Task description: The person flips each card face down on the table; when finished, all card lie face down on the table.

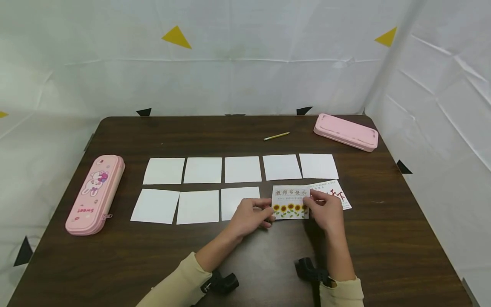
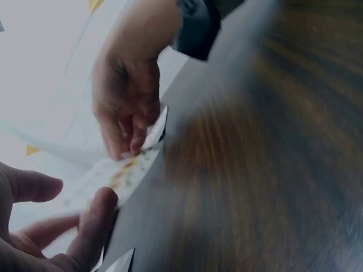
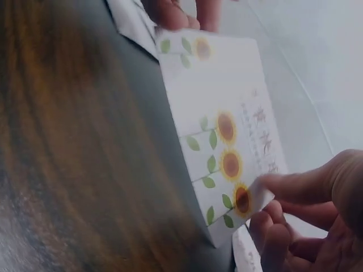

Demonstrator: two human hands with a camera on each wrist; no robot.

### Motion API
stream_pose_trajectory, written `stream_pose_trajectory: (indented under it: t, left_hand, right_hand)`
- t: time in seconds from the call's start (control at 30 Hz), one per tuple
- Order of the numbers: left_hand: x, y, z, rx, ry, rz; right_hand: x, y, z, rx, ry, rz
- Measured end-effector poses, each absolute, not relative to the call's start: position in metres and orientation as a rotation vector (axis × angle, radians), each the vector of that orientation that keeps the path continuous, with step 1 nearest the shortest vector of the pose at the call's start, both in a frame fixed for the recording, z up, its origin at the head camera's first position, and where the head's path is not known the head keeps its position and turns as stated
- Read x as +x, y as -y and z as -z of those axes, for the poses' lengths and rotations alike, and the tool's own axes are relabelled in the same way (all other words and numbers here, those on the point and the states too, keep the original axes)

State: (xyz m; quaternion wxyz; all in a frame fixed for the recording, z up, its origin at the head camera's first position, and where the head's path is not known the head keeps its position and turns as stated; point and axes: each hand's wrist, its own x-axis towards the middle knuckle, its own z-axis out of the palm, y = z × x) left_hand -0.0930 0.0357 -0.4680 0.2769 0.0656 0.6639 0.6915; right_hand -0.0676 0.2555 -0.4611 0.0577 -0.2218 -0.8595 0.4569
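A greeting card (image 1: 290, 202) printed with a row of sunflowers and Chinese characters is at the right of the front row. My right hand (image 1: 325, 208) pinches its right edge, thumb on the printed face, as the right wrist view shows. At the card's left edge is my left hand (image 1: 252, 216); in the left wrist view its thumb (image 2: 38, 187) stands apart from the finger (image 2: 97, 224) beside the card. Partly covered by the right hand, a second card (image 1: 333, 191) with red characters lies behind and to the right.
Blank white cards lie in a back row (image 1: 243, 169) and a front row (image 1: 197, 207). A pink pencil case (image 1: 95, 194) with a cartoon rabbit lies at the left, another pink case (image 1: 346, 132) at the back right. A pencil (image 1: 277, 136) lies behind the cards on the dark wooden table (image 1: 238, 273).
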Motion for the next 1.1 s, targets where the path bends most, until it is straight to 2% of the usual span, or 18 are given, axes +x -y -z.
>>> stream_pose_trajectory:
  t: [0.47,0.63,0.9,1.1]
  left_hand:
    - [-0.101,-0.031,0.467,0.562,-2.287,-1.748]
    - [-0.100,-0.032,0.468,0.619,-2.423,-1.716]
    - [-0.103,-0.033,0.471,0.796,-2.531,-1.595]
    - [-0.106,-0.033,0.472,0.933,-2.692,-1.330]
  right_hand:
    - [-0.066,-0.262,0.445,-0.619,2.370,-1.849]
    - [-0.062,-0.268,0.440,-0.620,2.343,-1.961]
    - [-0.060,-0.278,0.441,-0.617,2.513,-1.913]
    - [-0.060,-0.279,0.447,-0.617,2.634,-1.751]
